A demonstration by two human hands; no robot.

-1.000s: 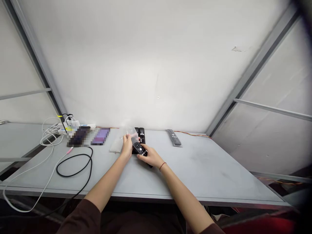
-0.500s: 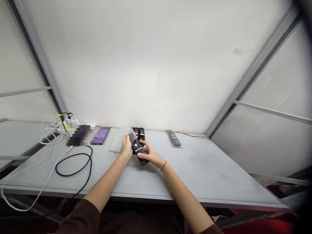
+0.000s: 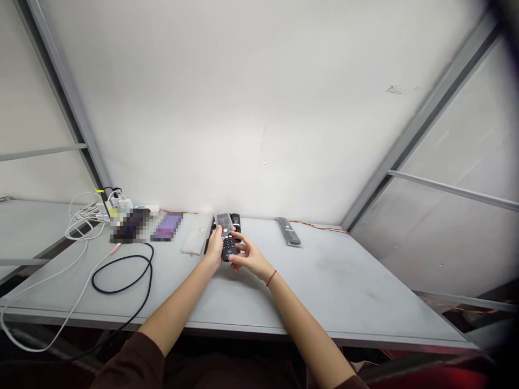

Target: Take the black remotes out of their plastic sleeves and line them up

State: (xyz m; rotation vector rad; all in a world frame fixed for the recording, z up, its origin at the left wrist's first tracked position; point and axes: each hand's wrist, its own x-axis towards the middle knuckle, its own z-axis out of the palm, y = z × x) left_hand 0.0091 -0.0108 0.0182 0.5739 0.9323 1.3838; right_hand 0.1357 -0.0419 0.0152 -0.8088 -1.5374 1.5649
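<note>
The left hand's fingers are pinching the upper end of a black TV remote, which is showing greyish there under what looks like clear film, while the right hand's fingers are curling around its lower end. The remote is being held over the bench, in front of another black remote. A whitish plastic bag is lying just left, a grey remote is lying farther right, and a black cable is looping toward the left.
</note>
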